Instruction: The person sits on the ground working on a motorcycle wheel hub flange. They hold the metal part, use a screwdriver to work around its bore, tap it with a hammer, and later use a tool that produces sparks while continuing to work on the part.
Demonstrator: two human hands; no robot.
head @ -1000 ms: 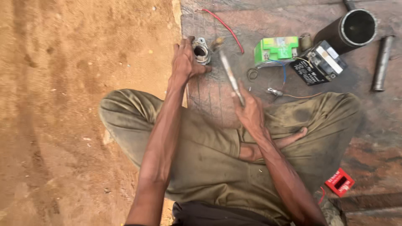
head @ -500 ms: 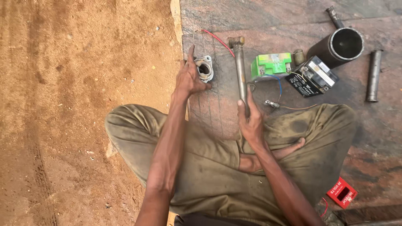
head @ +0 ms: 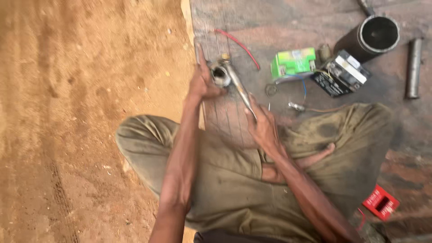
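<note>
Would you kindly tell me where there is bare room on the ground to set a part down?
The sandy ground left of the slab edge is bare. On the slab, a free patch lies above the red wire and green box. It is crowded between the left hand, right hand, black battery and dark pipe.
</note>
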